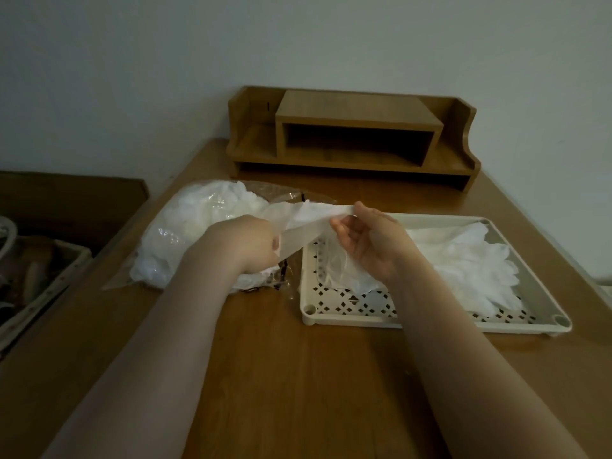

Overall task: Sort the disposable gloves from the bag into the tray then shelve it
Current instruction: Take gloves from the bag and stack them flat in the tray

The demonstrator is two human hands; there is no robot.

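Note:
A clear plastic bag [185, 233] stuffed with white disposable gloves lies on the wooden table at left. A cream perforated tray [357, 318] sits to its right, with several white gloves [470, 270] piled in its right half. Between bag and tray, my left hand [246, 241] and my right hand [371, 243] stretch one white glove [311, 223] above the tray's left edge. My left hand grips its lower end in a fist. My right hand pinches the upper end between thumb and forefinger, while the rest of the glove hangs below its palm.
A wooden desktop shelf [354, 140] with an open compartment stands at the back of the table against the wall. At the far left, off the table, a basket [39, 283] holds dim items. Bare table lies in front of the tray.

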